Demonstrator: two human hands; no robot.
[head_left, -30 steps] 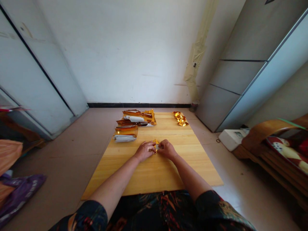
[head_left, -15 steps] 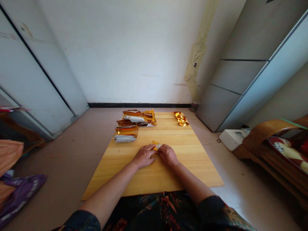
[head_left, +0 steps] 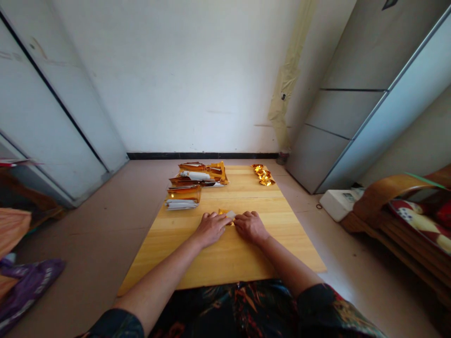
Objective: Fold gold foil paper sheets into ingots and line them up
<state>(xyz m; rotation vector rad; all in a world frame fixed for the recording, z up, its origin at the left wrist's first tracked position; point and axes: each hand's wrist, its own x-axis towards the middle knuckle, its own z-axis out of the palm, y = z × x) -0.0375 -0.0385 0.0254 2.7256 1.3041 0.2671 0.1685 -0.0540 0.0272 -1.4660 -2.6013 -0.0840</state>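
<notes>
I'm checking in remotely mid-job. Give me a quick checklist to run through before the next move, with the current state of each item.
Left hand on the gold foil piece: ok, fingers rest against it.
Right hand on the same piece: ok, fingers rest against it from the other side.
Piece lying on the wooden board: ok, held low on the surface between the hands.
Crease or fold line on the piece: cannot tell, the hands cover most of it.
Stacks of gold and white paper sheets: ok, at the far left of the board, apart from the hands.
Small folded gold foil pieces: ok, grouped at the far right corner of the board.
</notes>
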